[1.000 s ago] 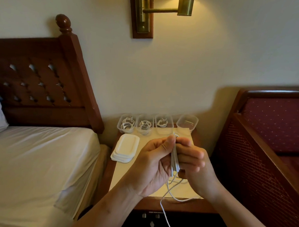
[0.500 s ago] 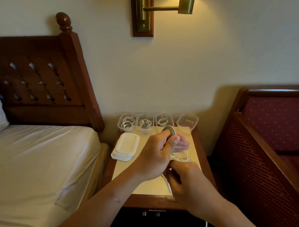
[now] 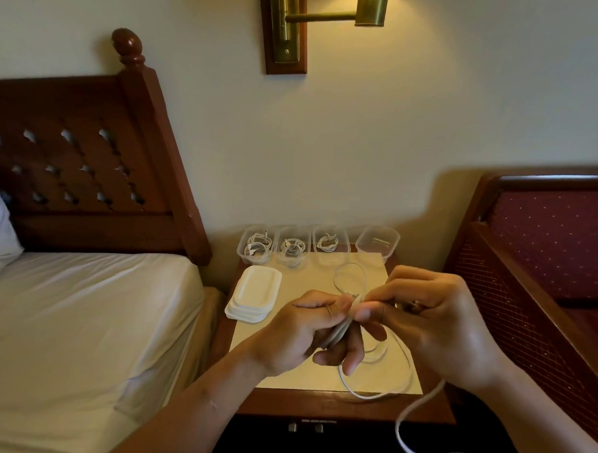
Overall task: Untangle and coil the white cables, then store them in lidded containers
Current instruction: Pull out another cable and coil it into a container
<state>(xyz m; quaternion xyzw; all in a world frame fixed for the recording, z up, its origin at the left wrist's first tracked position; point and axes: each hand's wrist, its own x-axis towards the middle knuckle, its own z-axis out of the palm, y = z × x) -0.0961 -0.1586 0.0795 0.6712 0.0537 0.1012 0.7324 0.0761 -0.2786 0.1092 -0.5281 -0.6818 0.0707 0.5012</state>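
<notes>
Over the nightstand [image 3: 317, 403], my left hand [image 3: 306, 333] grips a half-wound coil of white cable [image 3: 372, 395]. My right hand [image 3: 434, 321] pinches the same cable at the top of the coil, touching the left fingertips. A loose loop hangs below both hands and a long tail trails past my right wrist toward the bottom edge. At the back stand three clear containers [image 3: 291, 248] each holding a coiled cable, and an empty container [image 3: 378, 241] to their right. A stack of white lids [image 3: 253, 294] lies at the left.
A bed with white sheets [image 3: 81, 319] and a dark wooden headboard [image 3: 87, 169] is on the left. A wooden chair with red upholstery [image 3: 547, 244] stands close on the right. A brass wall lamp [image 3: 320, 18] hangs above. A cream sheet [image 3: 304, 377] covers the nightstand top.
My right hand rose from below the left hand to meet it at the coil's top. My left hand dropped lower, and the loose loop and tail now hang lower right.
</notes>
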